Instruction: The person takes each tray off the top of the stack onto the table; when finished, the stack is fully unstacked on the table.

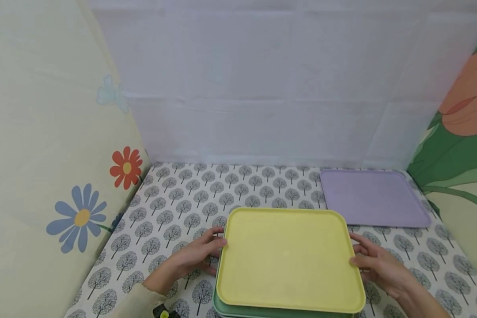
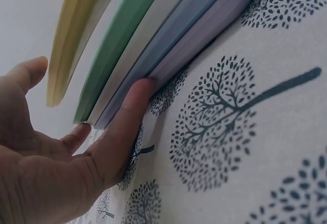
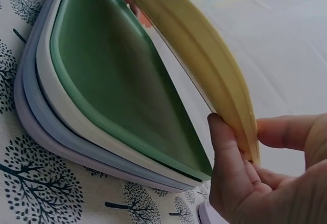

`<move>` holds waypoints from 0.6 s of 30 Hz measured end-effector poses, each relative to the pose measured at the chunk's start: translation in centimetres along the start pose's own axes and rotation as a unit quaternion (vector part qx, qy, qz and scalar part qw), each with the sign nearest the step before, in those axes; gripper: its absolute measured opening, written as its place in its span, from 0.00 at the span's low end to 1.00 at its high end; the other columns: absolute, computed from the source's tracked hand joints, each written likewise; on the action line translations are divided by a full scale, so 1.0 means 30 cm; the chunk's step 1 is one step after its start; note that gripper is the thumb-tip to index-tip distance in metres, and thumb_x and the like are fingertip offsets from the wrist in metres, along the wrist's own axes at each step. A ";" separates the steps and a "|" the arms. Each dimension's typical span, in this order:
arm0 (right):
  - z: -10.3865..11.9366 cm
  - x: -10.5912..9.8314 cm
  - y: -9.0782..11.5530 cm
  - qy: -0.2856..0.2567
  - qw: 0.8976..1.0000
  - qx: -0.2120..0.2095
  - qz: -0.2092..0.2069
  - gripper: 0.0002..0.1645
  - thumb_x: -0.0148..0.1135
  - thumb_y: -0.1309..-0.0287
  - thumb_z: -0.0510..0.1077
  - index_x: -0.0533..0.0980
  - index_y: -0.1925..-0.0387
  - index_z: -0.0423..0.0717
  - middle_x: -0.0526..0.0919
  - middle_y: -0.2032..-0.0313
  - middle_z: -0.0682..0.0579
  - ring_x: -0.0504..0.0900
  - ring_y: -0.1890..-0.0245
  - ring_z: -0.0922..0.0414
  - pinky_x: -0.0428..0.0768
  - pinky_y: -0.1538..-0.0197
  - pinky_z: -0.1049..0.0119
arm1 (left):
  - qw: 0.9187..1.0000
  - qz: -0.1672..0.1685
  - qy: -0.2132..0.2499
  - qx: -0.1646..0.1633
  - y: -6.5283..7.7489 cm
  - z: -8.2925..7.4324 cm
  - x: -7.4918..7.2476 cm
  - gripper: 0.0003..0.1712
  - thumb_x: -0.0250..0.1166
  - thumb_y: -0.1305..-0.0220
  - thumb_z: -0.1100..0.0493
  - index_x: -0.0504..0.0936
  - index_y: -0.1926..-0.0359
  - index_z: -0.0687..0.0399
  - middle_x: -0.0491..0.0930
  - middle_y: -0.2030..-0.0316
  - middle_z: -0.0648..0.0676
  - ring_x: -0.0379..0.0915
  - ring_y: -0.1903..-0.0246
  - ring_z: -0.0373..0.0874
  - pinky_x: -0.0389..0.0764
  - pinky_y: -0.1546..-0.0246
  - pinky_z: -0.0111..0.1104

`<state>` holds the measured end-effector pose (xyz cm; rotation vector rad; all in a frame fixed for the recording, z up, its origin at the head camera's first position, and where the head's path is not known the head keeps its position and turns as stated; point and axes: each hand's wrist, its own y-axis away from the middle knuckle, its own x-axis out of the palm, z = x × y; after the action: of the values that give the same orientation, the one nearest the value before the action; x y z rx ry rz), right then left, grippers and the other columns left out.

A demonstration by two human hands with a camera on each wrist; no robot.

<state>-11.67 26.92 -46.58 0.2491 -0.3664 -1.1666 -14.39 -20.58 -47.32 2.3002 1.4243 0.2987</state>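
A yellow tray (image 1: 290, 260) is raised over a stack of trays, with a visible gap beneath it in both wrist views. My right hand (image 1: 381, 267) pinches its right edge, thumb on one face and fingers on the other. At the left side my left hand (image 1: 194, 256) has its fingers spread; its thumb lies right at the yellow edge, while a fingertip (image 2: 138, 93) touches the stack's side. Under the yellow tray lie a green tray (image 3: 117, 81), a white tray (image 2: 148, 29), a blue tray (image 2: 173, 35) and a lilac tray (image 2: 202, 35).
Another lilac tray (image 1: 375, 198) lies flat at the back right of the table. A tree-print cloth (image 1: 191, 221) covers the tabletop. White sheeting (image 1: 254, 88) hangs behind, and flower-printed panels (image 1: 55, 132) stand at both sides.
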 end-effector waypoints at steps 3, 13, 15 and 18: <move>0.005 -0.009 -0.003 -0.002 1.000 0.003 -0.013 0.55 0.58 0.35 0.33 0.32 0.21 0.37 0.77 0.52 0.50 0.85 0.56 0.52 0.88 0.50 0.51 | 1.000 0.002 0.000 0.000 0.000 0.002 -0.001 0.44 0.57 0.27 0.40 0.49 0.22 0.55 0.60 0.30 0.67 0.77 0.49 0.54 0.89 0.60 0.51; 0.039 -0.055 -0.045 0.030 0.998 -0.017 -0.045 0.53 0.56 0.34 0.34 0.34 0.21 0.38 0.77 0.54 0.52 0.84 0.57 0.54 0.89 0.54 0.55 | 1.000 -0.009 0.001 0.011 0.000 0.015 0.005 0.47 0.65 0.37 0.59 0.50 0.22 0.53 0.58 0.31 0.68 0.76 0.48 0.56 0.89 0.59 0.51; 0.046 -0.067 -0.059 0.024 0.999 -0.029 -0.032 0.53 0.55 0.33 0.33 0.32 0.21 0.37 0.77 0.53 0.52 0.84 0.57 0.54 0.89 0.54 0.55 | 1.000 -0.013 -0.003 0.015 0.001 0.018 0.010 0.50 0.67 0.40 0.61 0.50 0.22 0.53 0.59 0.31 0.68 0.76 0.48 0.55 0.89 0.60 0.51; 0.058 -0.086 -0.081 0.014 0.998 -0.056 0.000 0.52 0.52 0.31 0.32 0.29 0.23 0.34 0.78 0.52 0.53 0.85 0.56 0.55 0.89 0.54 0.56 | 1.000 -0.016 -0.004 0.022 0.001 0.024 0.016 0.52 0.67 0.43 0.63 0.49 0.22 0.53 0.59 0.32 0.68 0.77 0.49 0.55 0.89 0.59 0.51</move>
<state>-15.31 28.38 -46.29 0.1678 -0.2756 -1.1786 -13.87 -20.32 -47.95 2.3080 1.4755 0.2513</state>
